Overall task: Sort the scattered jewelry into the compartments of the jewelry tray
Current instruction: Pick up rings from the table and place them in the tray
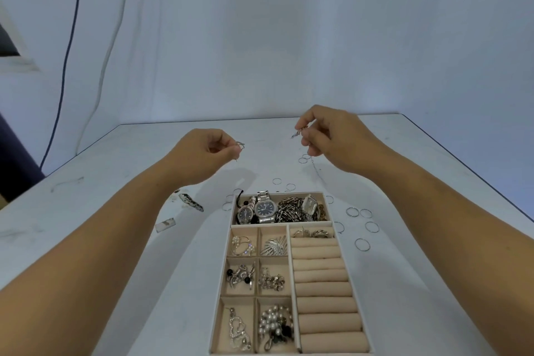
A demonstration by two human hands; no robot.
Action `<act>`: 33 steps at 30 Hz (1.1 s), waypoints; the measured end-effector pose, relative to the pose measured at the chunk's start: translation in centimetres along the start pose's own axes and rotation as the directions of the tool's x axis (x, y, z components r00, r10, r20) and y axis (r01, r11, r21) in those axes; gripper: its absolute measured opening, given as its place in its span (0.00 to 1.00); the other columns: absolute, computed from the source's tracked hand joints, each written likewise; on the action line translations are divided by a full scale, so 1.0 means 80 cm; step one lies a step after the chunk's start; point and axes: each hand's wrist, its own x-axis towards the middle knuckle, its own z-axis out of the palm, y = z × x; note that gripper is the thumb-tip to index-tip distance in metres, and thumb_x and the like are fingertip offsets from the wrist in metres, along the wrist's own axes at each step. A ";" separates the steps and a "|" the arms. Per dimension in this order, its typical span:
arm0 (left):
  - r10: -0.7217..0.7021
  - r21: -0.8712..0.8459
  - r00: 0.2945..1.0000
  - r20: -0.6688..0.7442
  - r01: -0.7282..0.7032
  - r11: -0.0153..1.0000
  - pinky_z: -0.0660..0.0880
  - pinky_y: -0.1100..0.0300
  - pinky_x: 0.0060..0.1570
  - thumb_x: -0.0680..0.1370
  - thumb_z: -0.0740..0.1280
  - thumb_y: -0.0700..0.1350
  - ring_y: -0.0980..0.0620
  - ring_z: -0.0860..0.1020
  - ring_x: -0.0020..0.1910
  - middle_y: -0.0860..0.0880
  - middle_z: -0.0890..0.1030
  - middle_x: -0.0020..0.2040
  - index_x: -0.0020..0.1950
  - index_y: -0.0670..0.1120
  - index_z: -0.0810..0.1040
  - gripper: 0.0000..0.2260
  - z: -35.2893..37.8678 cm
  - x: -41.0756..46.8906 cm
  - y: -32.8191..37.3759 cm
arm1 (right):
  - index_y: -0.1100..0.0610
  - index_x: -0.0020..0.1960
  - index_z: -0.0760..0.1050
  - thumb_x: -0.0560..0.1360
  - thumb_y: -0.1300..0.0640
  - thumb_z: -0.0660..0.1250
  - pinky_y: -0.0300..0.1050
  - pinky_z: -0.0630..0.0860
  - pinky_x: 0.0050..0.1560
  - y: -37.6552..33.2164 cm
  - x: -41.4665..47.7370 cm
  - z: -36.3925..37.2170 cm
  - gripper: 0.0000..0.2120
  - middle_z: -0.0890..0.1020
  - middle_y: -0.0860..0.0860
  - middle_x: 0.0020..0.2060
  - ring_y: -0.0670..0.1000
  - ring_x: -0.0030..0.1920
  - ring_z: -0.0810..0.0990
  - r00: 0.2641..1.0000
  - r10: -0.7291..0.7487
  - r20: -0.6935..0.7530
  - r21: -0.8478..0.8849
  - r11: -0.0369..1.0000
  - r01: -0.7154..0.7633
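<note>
White cloth (260,37) backs the pale table (101,182). On my remote feed both forearms stretch forward, with the hands raised above the tabletop beyond the jewelry tray (291,269). The left hand (202,153) pinches a small silver piece (240,145), and the right hand (329,136) pinches a second silver piece (296,133). Loose hoops (362,244) lie on the table around the tray's far end.

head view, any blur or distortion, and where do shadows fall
Head view: wide-angle lens stretches both forearms and splays the white table edges; head view: soft, even light, faint arm shadows on the table beside the beige compartment tray; head view: the small silver pieces pinched by the left hand and right hand are blurred.
</note>
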 end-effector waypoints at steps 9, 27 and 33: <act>0.003 0.000 1.000 0.025 -0.003 1.000 0.65 0.66 0.32 0.78 0.67 0.48 0.66 0.72 0.24 0.52 0.85 0.43 0.46 0.46 0.80 0.07 -0.009 -0.040 0.007 | 0.52 0.50 0.77 0.78 0.59 0.64 0.51 0.81 0.49 -0.040 -0.020 0.003 0.05 0.84 0.48 0.39 0.45 0.41 0.82 0.998 -0.040 0.040 -0.004 0.999 0.040; 0.053 -0.052 0.995 0.084 -0.049 0.997 0.70 0.73 0.36 0.77 0.68 0.48 0.64 0.78 0.34 0.54 0.83 0.36 0.44 0.48 0.80 0.05 -0.004 -0.105 0.012 | 0.52 0.49 0.78 0.77 0.59 0.65 0.51 0.80 0.52 -0.089 -0.071 0.032 0.05 0.85 0.49 0.39 0.46 0.41 0.84 0.981 -0.047 0.188 0.062 0.997 0.036; 0.068 -0.070 0.994 0.086 -0.062 0.996 0.70 0.76 0.37 0.76 0.69 0.47 0.56 0.81 0.40 0.50 0.84 0.39 0.44 0.48 0.81 0.04 0.001 -0.118 0.010 | 0.50 0.48 0.78 0.77 0.57 0.66 0.52 0.81 0.50 -0.074 -0.093 0.055 0.04 0.84 0.47 0.37 0.48 0.40 0.84 0.975 -0.025 0.220 0.038 0.999 0.018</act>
